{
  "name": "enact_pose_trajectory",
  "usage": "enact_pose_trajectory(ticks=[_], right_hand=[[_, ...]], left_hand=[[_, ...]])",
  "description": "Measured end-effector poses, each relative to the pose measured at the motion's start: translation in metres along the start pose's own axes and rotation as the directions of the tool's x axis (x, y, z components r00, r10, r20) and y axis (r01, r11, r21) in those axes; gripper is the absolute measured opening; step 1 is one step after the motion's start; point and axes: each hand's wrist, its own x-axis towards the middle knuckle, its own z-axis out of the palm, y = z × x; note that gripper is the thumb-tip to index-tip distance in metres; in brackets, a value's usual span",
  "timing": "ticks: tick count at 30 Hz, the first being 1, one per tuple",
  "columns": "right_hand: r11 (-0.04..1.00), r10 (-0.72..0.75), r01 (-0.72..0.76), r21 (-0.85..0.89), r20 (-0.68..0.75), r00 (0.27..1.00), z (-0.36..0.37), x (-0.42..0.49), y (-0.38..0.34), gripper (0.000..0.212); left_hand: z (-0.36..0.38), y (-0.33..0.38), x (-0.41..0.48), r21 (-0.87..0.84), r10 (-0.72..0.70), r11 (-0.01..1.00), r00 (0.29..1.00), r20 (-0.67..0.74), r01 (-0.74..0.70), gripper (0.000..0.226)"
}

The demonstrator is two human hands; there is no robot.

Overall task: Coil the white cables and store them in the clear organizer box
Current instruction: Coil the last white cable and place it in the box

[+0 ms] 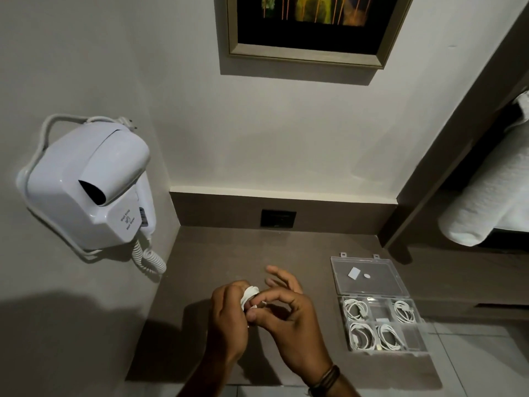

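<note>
Nearest, both hands meet above the brown counter, left of the clear organizer box. The left hand is closed around a small coil of white cable; the right hand pinches what may be its loose end, other fingers spread. The box lies open to the right, nearer the right hand, its long axis running away from the viewer. Four compartments hold coiled cables; two look empty. Beyond, a wall-mounted hairdryer.

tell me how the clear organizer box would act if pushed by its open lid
The clear organizer box looks like thin plastic holding four cable coils, so it is probably light and would slide on the smooth countertop. The lid lies flat on hinges, so it may flex or fold instead.
</note>
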Motion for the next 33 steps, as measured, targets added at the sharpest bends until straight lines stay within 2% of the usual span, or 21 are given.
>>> enact_pose_trajectory(ticks=[4,7,9,12,15,17,20,26,29,33], right_hand=[[0.971,0.023,-0.029,0.239,0.029,0.999,0.002,-0.001,0.000,0.020],[0.924,0.180,-0.174,0.340,0.013,0.984,-0.001,0.003,0.000,0.041],[0.896,0.270,-0.267,0.354,0.043,0.962,-0.005,0.006,0.002,0.041],[0.930,0.278,-0.276,0.241,0.026,0.960,-0.008,0.009,0.009,0.026],[0.951,0.248,-0.233,0.204,-0.051,0.967,-0.009,0.009,0.015,0.021],[0.954,0.243,-0.222,0.203,-0.090,0.966,-0.010,0.010,0.018,0.018],[0.962,0.252,-0.230,0.148,-0.153,0.956,-0.013,0.013,0.024,0.015],[0.944,0.265,-0.297,-0.141,-0.205,0.942,-0.018,0.019,0.034,0.030],[0.901,0.285,-0.358,-0.244,-0.287,0.915,-0.018,0.023,0.041,0.025],[0.859,0.254,-0.391,-0.331,-0.387,0.887,-0.019,0.023,0.050,0.024]], left_hand=[[-0.003,-0.002,0.007,0.162,-0.004,0.987,0.999,0.031,-0.001,0.026],[0.002,-0.002,0.008,0.249,0.103,0.963,0.995,0.010,-0.102,0.038],[0.009,-0.003,0.005,0.354,0.216,0.915,0.976,-0.021,-0.195,0.042],[0.012,-0.009,0.002,0.481,0.345,0.820,0.938,0.013,-0.309,0.031],[0.010,-0.017,0.008,0.526,0.424,0.752,0.903,0.076,-0.397,0.029],[0.011,-0.020,0.011,0.490,0.392,0.781,0.915,0.097,-0.387,0.031],[0.007,-0.026,0.016,0.436,0.330,0.818,0.926,0.181,-0.377,0.018],[-0.006,-0.026,0.023,0.348,0.149,0.887,0.900,0.409,-0.305,0.015],[-0.004,-0.027,0.023,0.280,0.114,0.926,0.894,0.434,-0.254,0.011],[0.005,-0.038,0.026,0.232,0.134,0.938,0.889,0.438,-0.256,0.012]])
